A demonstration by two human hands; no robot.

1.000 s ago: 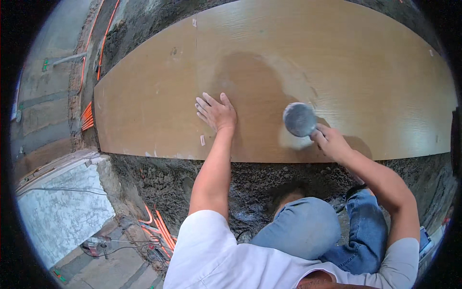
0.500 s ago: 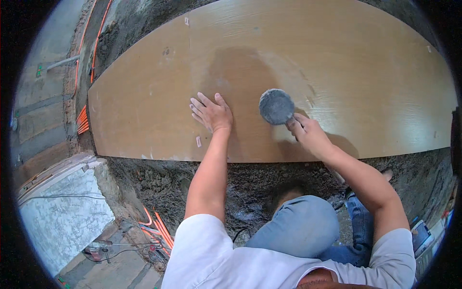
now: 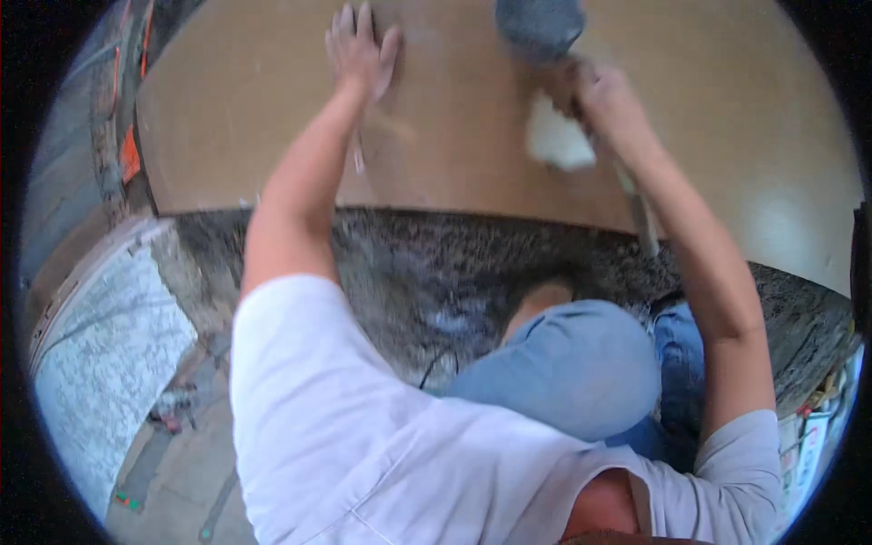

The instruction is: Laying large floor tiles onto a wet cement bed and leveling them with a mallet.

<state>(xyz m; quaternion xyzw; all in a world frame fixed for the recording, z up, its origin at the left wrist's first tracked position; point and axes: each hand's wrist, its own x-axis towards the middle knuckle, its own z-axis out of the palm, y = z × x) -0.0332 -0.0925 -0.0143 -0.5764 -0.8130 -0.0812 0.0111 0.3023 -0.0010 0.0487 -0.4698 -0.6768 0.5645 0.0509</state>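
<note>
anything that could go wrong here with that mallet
A stray swing could catch the fingers: the left hand is spread on the same board that the mallet is held over. The board might also get dented or scuffed if the mallet's broad grey head met it hard or at an angle. And the right hand holds the mallet alone, so a slipping grip could let it twist.

No txt, nos. or signs I can read rn. Closest thing to a label: one small pale strip on the tan board, toward the edge nearest me; it's blurred, so can't tell if there's print on it. Far R, near the rim of my view, a whitish item w/ some reddish marks, also too small & blurry to make out as lettering.
</note>
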